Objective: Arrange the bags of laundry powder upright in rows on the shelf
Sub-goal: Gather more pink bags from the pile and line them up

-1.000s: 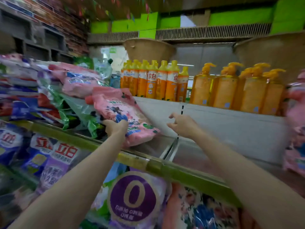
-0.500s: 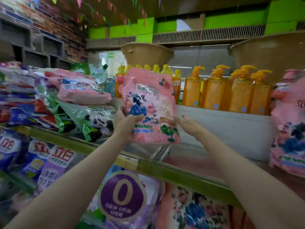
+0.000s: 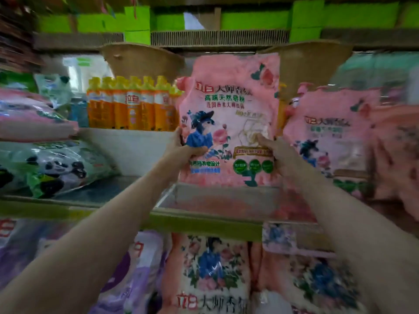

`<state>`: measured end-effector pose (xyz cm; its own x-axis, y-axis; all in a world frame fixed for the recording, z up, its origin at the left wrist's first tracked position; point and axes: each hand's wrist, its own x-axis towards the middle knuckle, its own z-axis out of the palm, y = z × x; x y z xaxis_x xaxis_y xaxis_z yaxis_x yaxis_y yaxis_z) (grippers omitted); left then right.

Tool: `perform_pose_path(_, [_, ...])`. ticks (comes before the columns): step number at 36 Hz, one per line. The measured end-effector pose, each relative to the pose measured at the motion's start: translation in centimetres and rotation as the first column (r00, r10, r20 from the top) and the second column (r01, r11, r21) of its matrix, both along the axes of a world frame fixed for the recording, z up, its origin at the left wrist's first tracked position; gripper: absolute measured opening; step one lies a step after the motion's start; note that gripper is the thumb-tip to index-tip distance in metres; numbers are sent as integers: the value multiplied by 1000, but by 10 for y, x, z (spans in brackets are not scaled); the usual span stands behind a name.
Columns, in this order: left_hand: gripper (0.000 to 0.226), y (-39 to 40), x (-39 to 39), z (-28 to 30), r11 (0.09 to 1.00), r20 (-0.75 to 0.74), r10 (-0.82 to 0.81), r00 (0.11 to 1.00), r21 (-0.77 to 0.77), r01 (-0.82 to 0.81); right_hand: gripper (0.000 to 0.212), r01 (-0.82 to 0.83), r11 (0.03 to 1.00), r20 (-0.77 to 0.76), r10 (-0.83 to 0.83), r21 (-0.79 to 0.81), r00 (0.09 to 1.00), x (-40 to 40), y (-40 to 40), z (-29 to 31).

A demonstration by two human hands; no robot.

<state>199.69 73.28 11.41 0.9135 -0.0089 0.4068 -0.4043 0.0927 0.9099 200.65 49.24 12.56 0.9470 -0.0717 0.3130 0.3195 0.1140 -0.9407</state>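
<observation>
Both hands, left [image 3: 181,150] and right [image 3: 278,155], grip a glossy, seemingly plastic pink bag [image 3: 229,118] upright.

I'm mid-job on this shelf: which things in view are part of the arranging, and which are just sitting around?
In the job:
- pink floral laundry powder bag, upright, held by left hand and right hand
- upright pink bag standing to its right
- metal shelf with green edge

Just lying about:
- orange bottles with yellow caps
- green panda-print bag, lying flat
- bags on the lower shelf
</observation>
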Motion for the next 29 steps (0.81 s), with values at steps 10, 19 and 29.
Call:
perform_pose_path(10, [99, -144, -12, 1, 987, 17, -145, 989, 71, 143, 30, 310, 945, -29, -314, -102, 949, -66, -128, -1])
perform_pose_path(19, [47, -219, -18, -16, 986, 30, -118, 993, 122, 114, 56, 375, 924, -55, -379, -75, 924, -84, -193, -13])
perform_pose_path(29, [52, -239, 2, -28, 965, 34, 83, 996, 245, -89, 99, 310, 943, -49, -318, -124, 947, -33, -221, -32])
